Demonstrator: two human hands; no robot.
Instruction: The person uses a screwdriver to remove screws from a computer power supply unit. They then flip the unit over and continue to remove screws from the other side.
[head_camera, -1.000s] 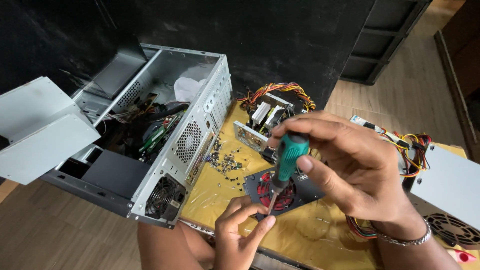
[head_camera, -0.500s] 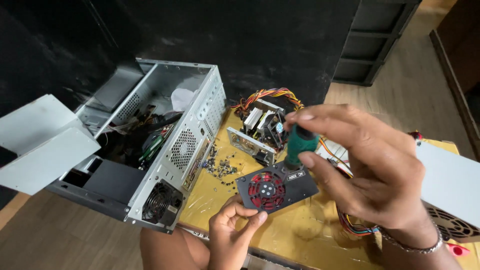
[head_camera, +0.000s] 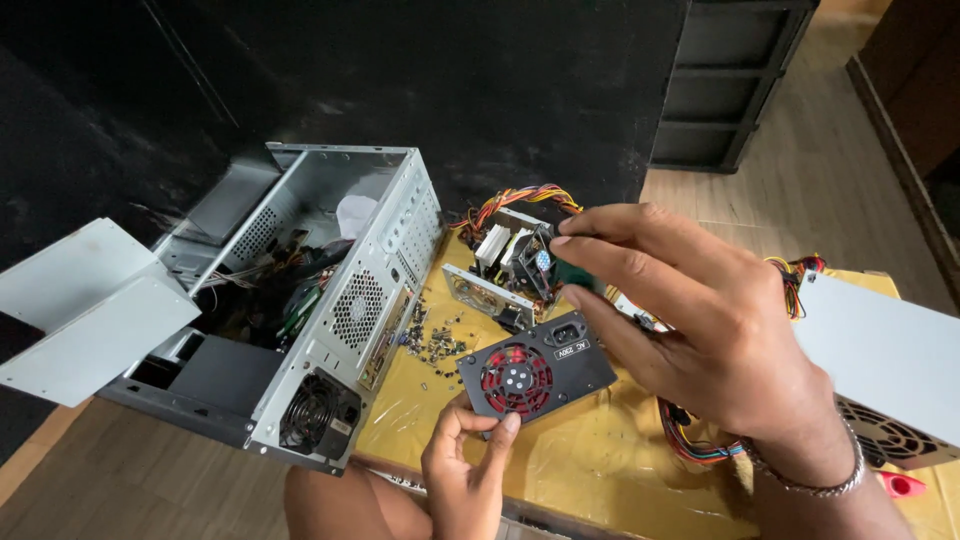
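The left hand (head_camera: 470, 470) pinched the near edge of a black power supply cover (head_camera: 537, 375) with a red fan, lying on the yellow-covered table (head_camera: 590, 460). The right hand (head_camera: 700, 320) was closed around a green-handled screwdriver (head_camera: 572, 275), mostly hidden by its fingers. Behind stood an open computer case (head_camera: 330, 300) and a dark wall (head_camera: 450, 90).
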